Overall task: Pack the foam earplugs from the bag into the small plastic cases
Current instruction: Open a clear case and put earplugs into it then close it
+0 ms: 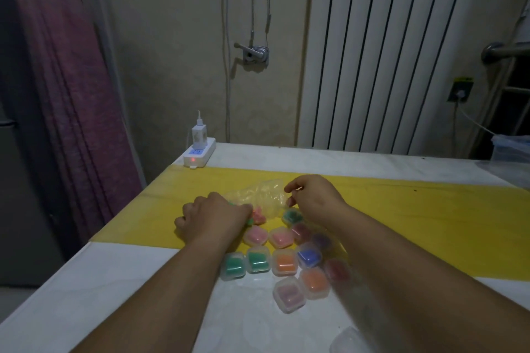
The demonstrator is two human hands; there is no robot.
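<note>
Right hand (314, 199) on clear bag (266, 195)

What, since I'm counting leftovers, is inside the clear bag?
Inside the clear bag, pinched by the right hand, some pink earplugs show near its mouth. The left hand covers the rest, so no count is possible.

Dim, murky and yellowish – only faint, soft shadows on the table (86, 295). Soft and grainy overall, with wide-angle bending toward the outer edges.
</note>
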